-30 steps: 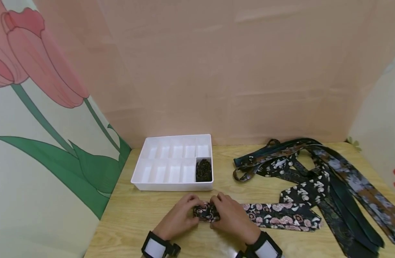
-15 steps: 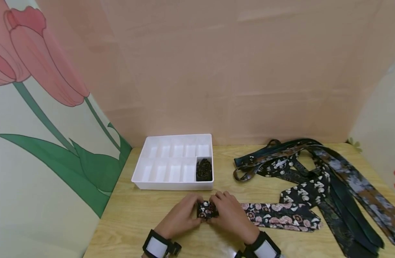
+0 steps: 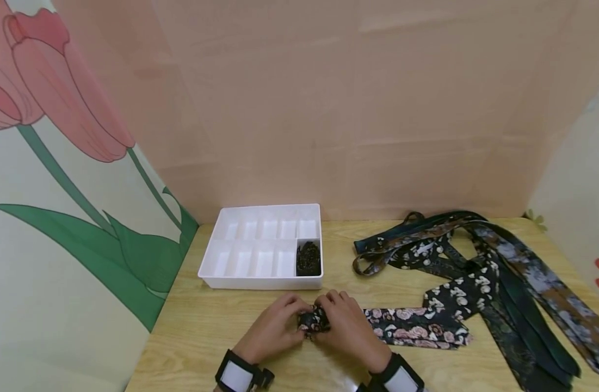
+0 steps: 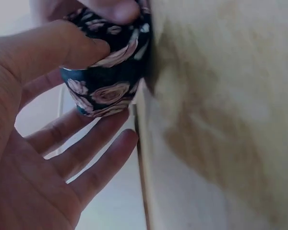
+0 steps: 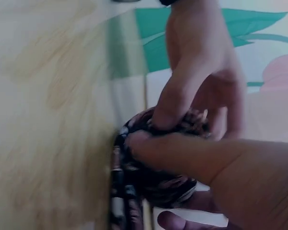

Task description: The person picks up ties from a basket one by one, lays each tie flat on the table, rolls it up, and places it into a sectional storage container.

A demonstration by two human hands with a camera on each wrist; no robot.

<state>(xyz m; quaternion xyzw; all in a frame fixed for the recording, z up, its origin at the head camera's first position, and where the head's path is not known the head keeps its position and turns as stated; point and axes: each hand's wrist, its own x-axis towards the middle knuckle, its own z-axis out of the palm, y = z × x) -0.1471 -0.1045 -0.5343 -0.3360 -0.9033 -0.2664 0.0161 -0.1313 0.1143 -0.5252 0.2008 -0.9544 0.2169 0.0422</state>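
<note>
Both hands work on a dark necktie (image 3: 412, 326) printed with pink roses. One end is wound into a roll (image 4: 103, 86), while a flat length runs right along the table. My left hand (image 3: 275, 329) pinches the roll from the left, thumb on one side and fingertips on the other. From the right, my right hand (image 3: 348, 329) grips the same roll; its thumb (image 5: 168, 151) presses on the coil in the right wrist view. Much of the roll is hidden by the fingers in the head view.
Behind the hands stands a white divided box (image 3: 262, 283); a dark rolled tie (image 3: 308, 259) sits in its front right compartment. Several loose patterned ties (image 3: 475, 283) lie in a heap at the right, partly touching the rose tie's wide end. A papered wall rises behind the table.
The flat end of the rose necktie has slid a little to the left toward the hands. The roll has turned between the fingers; both hands stay in nearly the same place.
</note>
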